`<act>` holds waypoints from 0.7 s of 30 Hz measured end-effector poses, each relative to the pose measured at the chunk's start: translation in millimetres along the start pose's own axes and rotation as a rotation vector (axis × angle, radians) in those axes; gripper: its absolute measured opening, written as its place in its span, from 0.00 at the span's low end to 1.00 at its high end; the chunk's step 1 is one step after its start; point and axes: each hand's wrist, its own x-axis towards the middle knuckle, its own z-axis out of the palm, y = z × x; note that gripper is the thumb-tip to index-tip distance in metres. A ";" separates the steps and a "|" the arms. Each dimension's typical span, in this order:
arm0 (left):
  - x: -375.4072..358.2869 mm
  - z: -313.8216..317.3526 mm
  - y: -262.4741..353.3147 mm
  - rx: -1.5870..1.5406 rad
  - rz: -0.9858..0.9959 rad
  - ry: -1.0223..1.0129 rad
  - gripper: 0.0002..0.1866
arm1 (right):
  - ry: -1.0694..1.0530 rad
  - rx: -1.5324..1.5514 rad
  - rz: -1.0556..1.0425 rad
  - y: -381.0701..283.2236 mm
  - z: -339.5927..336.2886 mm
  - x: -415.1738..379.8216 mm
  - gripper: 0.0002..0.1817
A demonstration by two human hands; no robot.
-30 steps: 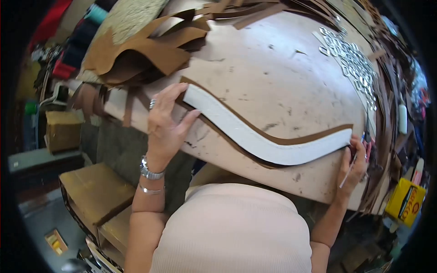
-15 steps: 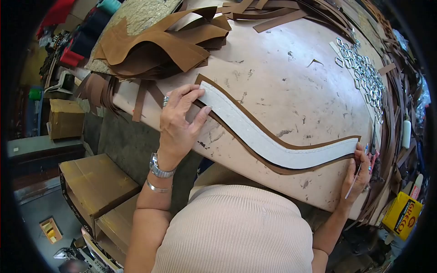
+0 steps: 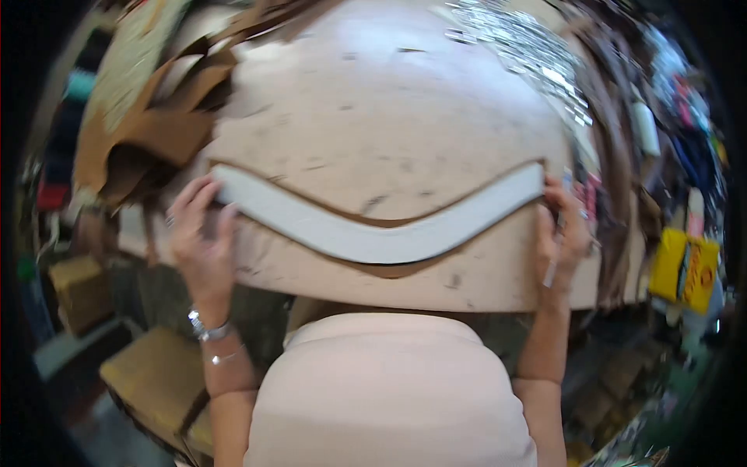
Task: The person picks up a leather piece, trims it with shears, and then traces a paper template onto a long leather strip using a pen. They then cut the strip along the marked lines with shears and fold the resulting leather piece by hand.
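A curved white strip [image 3: 381, 244] lies along a slightly wider brown leather strip [image 3: 393, 271], whose edges show above and below it. My left hand [image 3: 204, 237] grips the left end, fingers at the tip and thumb by the lower edge. At the right end, my right hand [image 3: 564, 233] has its fingers closed on the strip. A slim, pale pen-like tool [image 3: 551, 268] is tucked in that same hand, pointing down toward the wrist. Motion blur hides the exact finger contact.
A pale worktable [image 3: 459, 117] with dark marks lies beneath. Brown leather pieces [image 3: 156, 140] are heaped at the left. Many metal rings [image 3: 529, 50] spread at upper right, beside long brown strips [image 3: 615, 156]. A yellow box [image 3: 685, 268] stands right; cardboard boxes [image 3: 156, 373] sit lower left.
The camera view has turned, so the table edge now runs nearly level. Both ends of the strip now sit at about the same height, with my hands still at them.
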 end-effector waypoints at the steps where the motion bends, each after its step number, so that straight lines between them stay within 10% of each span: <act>1: -0.4 0.0 1.0 0.004 0.001 0.000 0.16 | 0.020 -0.021 -0.025 0.5 -0.8 0.0 0.11; 21: -3.0 -0.6 -3.2 0.041 0.067 -0.021 0.14 | 0.075 0.026 -0.061 -4.6 -5.8 2.0 0.15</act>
